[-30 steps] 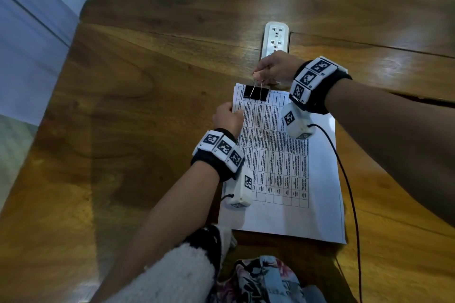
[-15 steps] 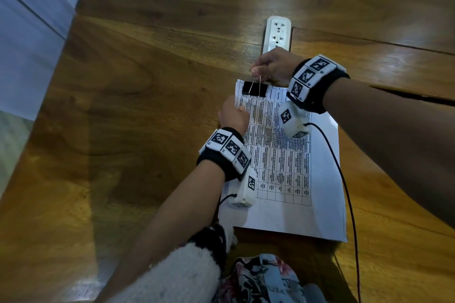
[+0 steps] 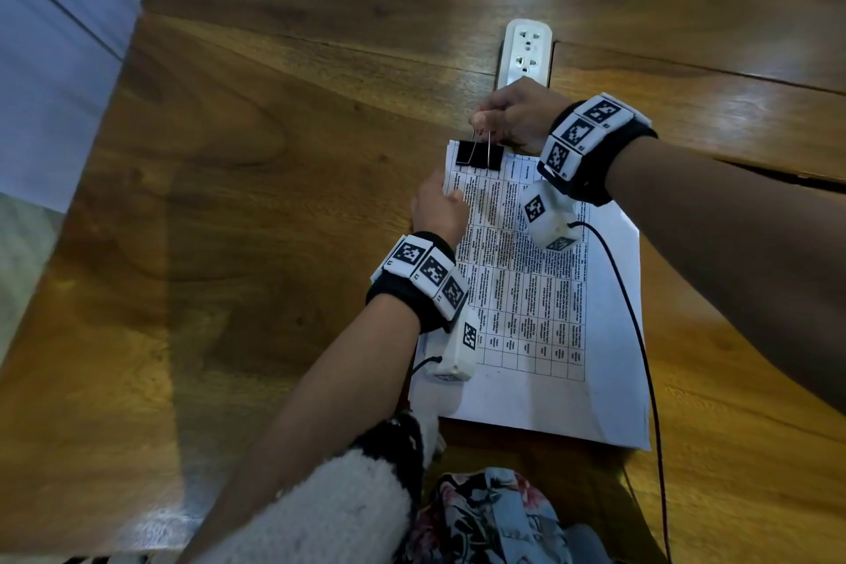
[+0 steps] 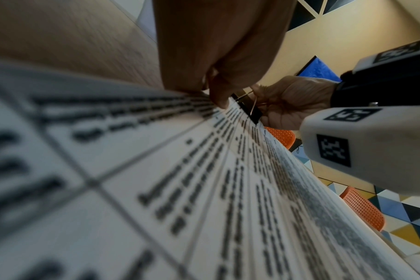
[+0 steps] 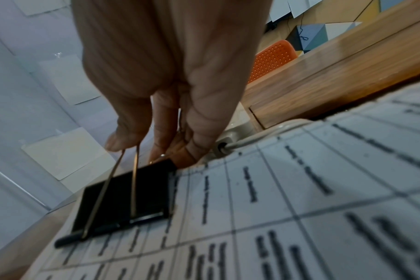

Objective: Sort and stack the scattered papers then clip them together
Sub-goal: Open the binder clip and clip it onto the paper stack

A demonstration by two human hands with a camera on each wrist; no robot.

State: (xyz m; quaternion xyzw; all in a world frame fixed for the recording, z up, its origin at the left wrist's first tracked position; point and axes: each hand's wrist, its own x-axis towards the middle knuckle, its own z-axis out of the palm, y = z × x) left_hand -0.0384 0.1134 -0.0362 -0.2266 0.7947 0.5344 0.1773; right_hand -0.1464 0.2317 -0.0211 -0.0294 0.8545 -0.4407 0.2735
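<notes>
From the head view I see my right hand reaching across the far end of the stacked papers, wrist bent, thumb and forefinger closed on the wire handle of the black binder clip. The clip sits on the far edge of the stack, near its left corner, with the handle raised toward the fingers. My left hand lies on the left margin of the top sheet just nearer me than the clip, forearm running back toward my body along the stack's left side; its fingers look bent down onto the paper, though I cannot tell from here whether they pinch the edge or only press.

The papers lie squared on the wooden table, the printed grid facing up. A white power strip lies just beyond my right hand.

The right wrist view gives what the head view hides: the thumb and fingers pinch the top of the wire loop, and a second wire shows low under the fingers behind the clip. It also shows the power strip's cord beside the paper's edge.

The left wrist view shows my left thumb tip down on the sheet, close to the clip, and orange chairs beyond the table
</notes>
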